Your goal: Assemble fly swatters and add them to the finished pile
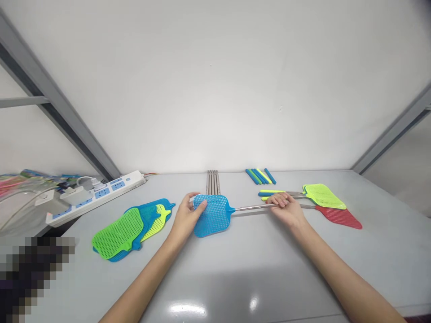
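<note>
A blue fly swatter head (213,216) is pinched at its left edge by my left hand (189,214), thumb on top. From its neck a thin metal rod (251,207) runs right into the curled fingers of my right hand (286,208), which hide the rod's far end. Behind the blue head, several metal rods (213,181) lie side by side. Left of my left hand is a pile of loose swatter heads, with a green one (117,233) on top and a yellow one (157,224) and blue ones (148,213) partly covered.
At the back lie several blue, green and yellow handle grips (261,176). Beyond my right hand, swatters with a yellow head (323,196) and a red head (340,217) overlap. A power strip (111,190) with plugs lines the left side; the wall (215,89) bounds the table.
</note>
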Available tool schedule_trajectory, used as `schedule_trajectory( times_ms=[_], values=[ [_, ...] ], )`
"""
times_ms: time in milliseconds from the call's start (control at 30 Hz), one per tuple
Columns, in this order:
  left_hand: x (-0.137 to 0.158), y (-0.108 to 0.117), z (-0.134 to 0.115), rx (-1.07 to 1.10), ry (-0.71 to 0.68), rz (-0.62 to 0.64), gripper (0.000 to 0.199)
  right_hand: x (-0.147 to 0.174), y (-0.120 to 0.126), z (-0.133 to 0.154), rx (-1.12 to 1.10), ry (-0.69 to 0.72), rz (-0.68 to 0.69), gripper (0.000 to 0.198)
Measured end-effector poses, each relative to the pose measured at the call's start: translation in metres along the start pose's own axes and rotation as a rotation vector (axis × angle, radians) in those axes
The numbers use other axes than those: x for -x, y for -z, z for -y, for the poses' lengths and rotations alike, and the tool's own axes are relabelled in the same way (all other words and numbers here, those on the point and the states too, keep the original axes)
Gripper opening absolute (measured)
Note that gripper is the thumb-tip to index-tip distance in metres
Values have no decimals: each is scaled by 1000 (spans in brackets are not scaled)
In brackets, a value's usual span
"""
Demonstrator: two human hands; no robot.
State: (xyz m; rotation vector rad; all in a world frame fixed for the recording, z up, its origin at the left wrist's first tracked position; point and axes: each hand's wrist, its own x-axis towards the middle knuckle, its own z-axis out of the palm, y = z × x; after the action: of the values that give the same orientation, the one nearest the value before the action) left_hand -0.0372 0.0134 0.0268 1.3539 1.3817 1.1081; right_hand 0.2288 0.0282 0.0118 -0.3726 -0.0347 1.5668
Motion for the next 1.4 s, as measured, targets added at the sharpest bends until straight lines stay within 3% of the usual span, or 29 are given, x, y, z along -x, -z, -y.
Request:
schedule_trajectory(
  times_ms=[100, 167, 233, 300, 367, 433, 967, 1167, 1233, 1400],
  values=[
    [0, 4, -3, -407, -226, -187, 55, 4, 3, -13, -35, -37, -30, 27],
    [5, 2, -6, -660, -430, -228, 59, 7, 5, -20, 1, -70, 9, 28],
    [11, -4, -8, -818, -576, -96, 55, 9, 7, -24, 42, -89, 52, 29],
    [18, -10, -9, -864, -641, 141, 32, 10, 9, -26, 66, -108, 75, 29],
    [24, -14, -9, -848, -654, 450, 25, 9, 10, -25, 67, -138, 78, 28],
    [29, -17, -9, -845, -646, 557, 26, 8, 12, -24, 53, -166, 71, 26],
    [43, -30, -2, -905, -629, 546, 27, 8, 9, -23, 135, -111, 79, 30],
    [43, -30, -1, -862, -625, 506, 29, -3, 3, -15, 399, -217, 26, 17],
    [42, -30, -1, -864, -611, 492, 28, -9, 1, -2, 518, -113, 2, 5],
    [41, -29, -3, -819, -569, 481, 28, -18, 0, 40, 562, 190, -6, 19]
  ],
)
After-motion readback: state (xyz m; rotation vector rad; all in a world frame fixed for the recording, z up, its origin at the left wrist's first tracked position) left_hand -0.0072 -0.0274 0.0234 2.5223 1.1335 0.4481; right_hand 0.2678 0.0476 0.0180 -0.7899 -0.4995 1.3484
